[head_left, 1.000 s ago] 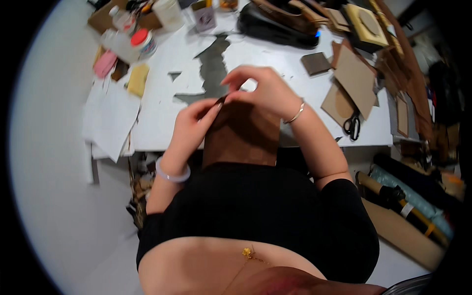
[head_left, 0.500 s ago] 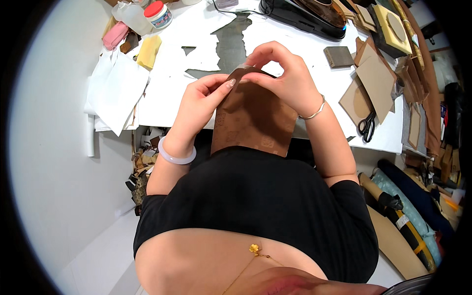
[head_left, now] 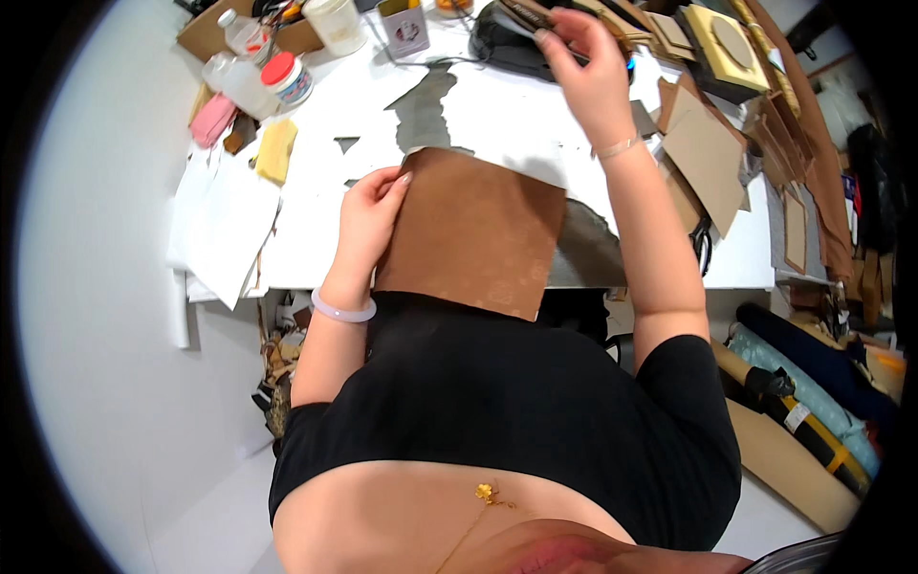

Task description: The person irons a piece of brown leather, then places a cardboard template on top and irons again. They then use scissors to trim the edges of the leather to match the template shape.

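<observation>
My left hand (head_left: 371, 212) pinches the left edge of a brown leather-like sheet (head_left: 473, 230), thumb on top. The sheet is roughly square, faintly patterned, and slopes from over the white table to my lap at the table's front edge. Farther off and to the right, my right hand (head_left: 585, 59) is raised over a black machine (head_left: 502, 43) with a small blue light. Its thumb and fingers close on a dark brown strip-like object (head_left: 526, 13), cut off by the top of the picture; its exact kind is unclear.
On the left stand a red-lidded jar (head_left: 287, 81), clear bottles (head_left: 239, 86), a yellow sponge-like block (head_left: 276, 151) and white paper sheets (head_left: 215, 230). Beige boards (head_left: 706, 158) and black-handled scissors (head_left: 702, 247) lie on the right. Fabric rolls (head_left: 798, 373) lean below.
My right hand has left the sheet's upper edge and moved away to the upper right, now gripping a dark strip. The sheet, folded over at its top before, lies flatter in my left hand.
</observation>
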`<state>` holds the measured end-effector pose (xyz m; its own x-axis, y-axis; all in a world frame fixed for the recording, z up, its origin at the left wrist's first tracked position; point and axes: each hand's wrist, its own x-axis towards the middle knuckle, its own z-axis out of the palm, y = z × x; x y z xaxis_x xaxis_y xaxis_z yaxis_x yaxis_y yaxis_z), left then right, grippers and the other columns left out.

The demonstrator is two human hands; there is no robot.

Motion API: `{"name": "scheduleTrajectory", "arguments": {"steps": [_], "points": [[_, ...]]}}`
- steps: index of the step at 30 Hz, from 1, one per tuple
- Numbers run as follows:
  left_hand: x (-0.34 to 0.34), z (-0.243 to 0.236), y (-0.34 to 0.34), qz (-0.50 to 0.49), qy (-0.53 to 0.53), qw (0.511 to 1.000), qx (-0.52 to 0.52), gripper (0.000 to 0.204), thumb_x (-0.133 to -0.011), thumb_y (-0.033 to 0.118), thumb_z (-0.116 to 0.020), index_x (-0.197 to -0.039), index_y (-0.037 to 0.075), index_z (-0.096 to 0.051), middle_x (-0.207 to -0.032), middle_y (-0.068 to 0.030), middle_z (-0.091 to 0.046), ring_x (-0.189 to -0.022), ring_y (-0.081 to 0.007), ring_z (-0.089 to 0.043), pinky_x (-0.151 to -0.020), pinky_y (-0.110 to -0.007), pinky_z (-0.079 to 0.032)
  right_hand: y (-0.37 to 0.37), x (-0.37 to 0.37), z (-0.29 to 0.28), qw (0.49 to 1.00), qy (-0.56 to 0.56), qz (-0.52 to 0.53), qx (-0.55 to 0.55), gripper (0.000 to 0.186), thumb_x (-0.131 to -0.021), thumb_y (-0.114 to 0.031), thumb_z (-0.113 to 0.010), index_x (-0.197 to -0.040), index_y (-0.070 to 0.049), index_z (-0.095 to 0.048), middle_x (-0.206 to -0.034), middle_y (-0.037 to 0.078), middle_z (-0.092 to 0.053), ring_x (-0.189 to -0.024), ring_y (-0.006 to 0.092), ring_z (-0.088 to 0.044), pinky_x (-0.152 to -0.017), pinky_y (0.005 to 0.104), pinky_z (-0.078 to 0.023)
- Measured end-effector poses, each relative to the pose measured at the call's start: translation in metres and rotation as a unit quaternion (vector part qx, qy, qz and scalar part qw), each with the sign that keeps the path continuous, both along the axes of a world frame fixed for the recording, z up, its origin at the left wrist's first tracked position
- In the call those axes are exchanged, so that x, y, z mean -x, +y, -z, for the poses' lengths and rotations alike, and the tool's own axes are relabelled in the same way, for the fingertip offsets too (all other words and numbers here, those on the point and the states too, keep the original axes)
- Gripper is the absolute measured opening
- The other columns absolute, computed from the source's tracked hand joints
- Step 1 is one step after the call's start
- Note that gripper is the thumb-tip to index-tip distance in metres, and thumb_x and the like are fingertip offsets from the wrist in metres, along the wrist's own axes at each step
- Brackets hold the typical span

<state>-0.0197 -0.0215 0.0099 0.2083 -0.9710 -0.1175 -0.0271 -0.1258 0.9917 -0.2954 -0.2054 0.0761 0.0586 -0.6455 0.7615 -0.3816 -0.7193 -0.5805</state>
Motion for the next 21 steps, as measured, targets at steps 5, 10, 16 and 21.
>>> {"name": "scheduleTrajectory", "arguments": {"steps": [5, 10, 16, 21], "points": [[-0.01, 0.023, -0.002, 0.002, -0.002, 1.0, -0.011, 0.032, -0.102, 0.007, -0.066, -0.13, -0.007, -0.061, -0.104, -0.0095, -0.075, -0.094, -0.011, -0.069, -0.083, -0.024, -0.054, -0.068, 0.051, -0.049, 0.974, 0.098, 0.202, -0.005, 0.046, -0.095, -0.021, -0.073, -0.132, 0.001, -0.056, -0.127, 0.022, -0.062, -0.116, 0.0371, -0.063, -0.102, 0.0442, -0.05], [-0.004, 0.024, 0.008, 0.003, -0.037, 0.998, 0.041, 0.027, -0.102, 0.004, -0.065, -0.127, -0.006, -0.063, -0.115, -0.0118, -0.073, -0.106, -0.0145, -0.07, -0.093, -0.026, -0.055, -0.022, -0.003, -0.026, 0.993, 0.079, -0.091, 0.005, 0.024, -0.091, -0.015, -0.078, -0.111, -0.003, -0.071, -0.101, 0.012, -0.073, -0.094, 0.0284, -0.07, -0.083, 0.0364, -0.056], [0.004, 0.004, 0.018, 0.002, -0.067, 0.997, 0.031, 0.023, -0.102, 0.003, -0.063, -0.123, -0.005, -0.067, -0.115, -0.0097, -0.074, -0.106, -0.0147, -0.071, -0.095, -0.027, -0.056, 0.091, -0.068, 0.034, 0.95, 0.235, -0.199, 0.058, 0.027, -0.08, -0.013, -0.083, -0.104, -0.013, -0.071, -0.107, 0.001, -0.068, -0.099, 0.023, -0.065, -0.097, 0.0404, -0.047], [0.004, -0.005, 0.028, 0.017, -0.095, 0.994, 0.049, 0.022, -0.102, 0.003, -0.063, -0.122, -0.003, -0.068, -0.111, -0.0081, -0.076, -0.1, -0.0137, -0.072, -0.091, -0.027, -0.057, 0.099, -0.084, 0.056, 0.963, 0.193, -0.174, 0.071, 0.02, -0.078, -0.011, -0.083, -0.094, -0.016, -0.071, -0.101, -0.001, -0.067, -0.09, 0.0209, -0.063, -0.091, 0.037, -0.046]]}}
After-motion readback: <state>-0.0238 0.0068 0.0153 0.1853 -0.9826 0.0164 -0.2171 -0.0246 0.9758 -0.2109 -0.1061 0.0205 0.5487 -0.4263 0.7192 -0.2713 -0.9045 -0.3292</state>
